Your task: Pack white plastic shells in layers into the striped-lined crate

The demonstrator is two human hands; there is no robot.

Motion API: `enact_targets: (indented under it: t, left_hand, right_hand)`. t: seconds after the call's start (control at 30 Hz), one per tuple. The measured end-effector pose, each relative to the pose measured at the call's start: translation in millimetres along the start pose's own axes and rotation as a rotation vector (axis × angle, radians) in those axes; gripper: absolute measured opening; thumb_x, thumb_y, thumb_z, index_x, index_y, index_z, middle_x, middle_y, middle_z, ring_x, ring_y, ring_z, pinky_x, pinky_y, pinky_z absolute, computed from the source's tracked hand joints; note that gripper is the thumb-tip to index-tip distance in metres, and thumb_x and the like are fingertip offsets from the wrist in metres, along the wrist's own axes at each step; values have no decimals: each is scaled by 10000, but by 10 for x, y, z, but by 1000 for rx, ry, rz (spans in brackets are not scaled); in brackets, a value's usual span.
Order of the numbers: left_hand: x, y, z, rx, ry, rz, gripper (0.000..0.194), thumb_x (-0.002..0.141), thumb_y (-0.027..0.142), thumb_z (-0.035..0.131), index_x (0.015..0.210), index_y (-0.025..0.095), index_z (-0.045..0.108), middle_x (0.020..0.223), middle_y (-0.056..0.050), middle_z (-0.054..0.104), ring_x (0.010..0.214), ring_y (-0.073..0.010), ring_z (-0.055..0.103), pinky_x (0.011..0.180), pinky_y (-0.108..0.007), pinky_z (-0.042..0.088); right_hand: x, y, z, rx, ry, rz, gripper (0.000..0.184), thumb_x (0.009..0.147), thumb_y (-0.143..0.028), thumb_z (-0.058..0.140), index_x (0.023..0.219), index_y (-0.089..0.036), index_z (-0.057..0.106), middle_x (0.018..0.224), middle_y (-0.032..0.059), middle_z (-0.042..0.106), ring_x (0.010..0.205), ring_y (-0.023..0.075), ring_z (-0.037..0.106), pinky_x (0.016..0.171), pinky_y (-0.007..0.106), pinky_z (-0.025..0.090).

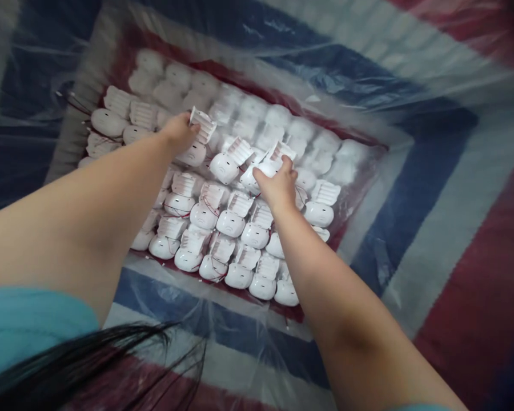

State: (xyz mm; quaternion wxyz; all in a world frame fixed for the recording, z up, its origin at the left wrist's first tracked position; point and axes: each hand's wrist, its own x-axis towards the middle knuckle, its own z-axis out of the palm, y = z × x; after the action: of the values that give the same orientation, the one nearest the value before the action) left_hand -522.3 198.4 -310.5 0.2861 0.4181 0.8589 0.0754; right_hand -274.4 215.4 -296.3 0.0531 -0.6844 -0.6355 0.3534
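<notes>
We have housings in rows on the bag floor, inside the plastic liner. Film also lies over our back rows. In our front rows, slotted pieces sit just behind their housings. Wires stick out at back left; others run among the front rows.

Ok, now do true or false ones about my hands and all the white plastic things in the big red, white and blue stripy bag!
1. Your left hand holds a slotted white plastic piece. True.
2. Your right hand is outside the bag. False: it's inside, at the white things.
3. Thin red wires lie among the rounded white plastic pieces. True.
4. Your sleeves are yellow. False: they're light blue.
</notes>
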Motion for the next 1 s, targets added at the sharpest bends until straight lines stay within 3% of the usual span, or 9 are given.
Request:
enact_targets:
  t: [0.1,0.2,0.27,0.37,0.5,0.67,0.77,0.83,1.0]
  left_hand:
    - [-121,121,89,129,134,-112,1018,765,684,433,1467,21,110,1469,-167,294,1363,-326,230,1100,-471,213]
    - [-286,255,160,205,165,-75,922,787,640,403,1480,81,164,1533,-131,124,1411,-341,51,1143,-471,64]
    - [-380,374,221,243,95,-2,804,814,573,393,1462,115,259,1525,-131,153,1405,-338,117,1150,-457,108]
    - [-469,576,349,327,-69,161,904,774,582,483,1466,69,207,1484,-178,237,1376,-337,215,1133,-420,196]
    - [-526,761,519,397,-228,42,1086,693,568,617,1476,29,92,1383,-246,358,1266,-368,388,1031,-413,348]
    - [-630,788,479,306,-100,-38,1029,668,514,661,1434,9,195,1345,-253,405,1223,-354,448,1004,-395,394]
    - [-665,743,303,185,28,-114,873,674,498,659,1346,49,328,1259,-217,503,1168,-330,510,973,-400,432]
    - [-642,698,173,131,91,-157,755,689,479,655,1280,94,386,1217,-183,542,1139,-312,536,950,-407,452]
    - [-522,630,52,80,133,-181,711,722,439,656,1283,119,359,1221,-152,551,1136,-286,540,946,-433,442]
  right_hand:
    - [-62,208,-22,123,93,-44,765,759,-469,557,1364,-109,258,1284,179,428,1216,258,434,998,409,368]
    - [-139,412,-145,161,249,-24,741,777,-452,533,1365,-116,232,1310,177,410,1249,249,406,1018,412,349]
    - [-165,534,-241,100,329,20,769,742,-428,588,1358,-112,252,1310,185,410,1262,266,384,1029,425,335]
    - [-131,673,-301,-28,274,103,821,666,-386,688,1342,-104,316,1275,189,446,1237,297,395,1041,443,312]
    - [-17,709,-195,-125,71,161,795,686,-403,694,1343,-105,361,1288,196,437,1231,314,393,1047,448,292]
    - [-47,474,-102,-190,219,110,512,835,-364,503,1297,-160,423,1371,172,354,1299,304,315,1056,477,265]
    - [-85,270,-77,-144,83,15,717,795,-500,545,1371,-139,317,1328,187,394,1256,298,378,1023,449,322]
    - [-69,159,-33,-120,-64,65,903,719,-573,613,1408,-119,248,1315,205,410,1221,316,421,1001,445,348]
    - [-28,63,63,-95,-121,166,913,738,-478,625,1431,-92,174,1230,217,491,1128,321,513,947,444,396]
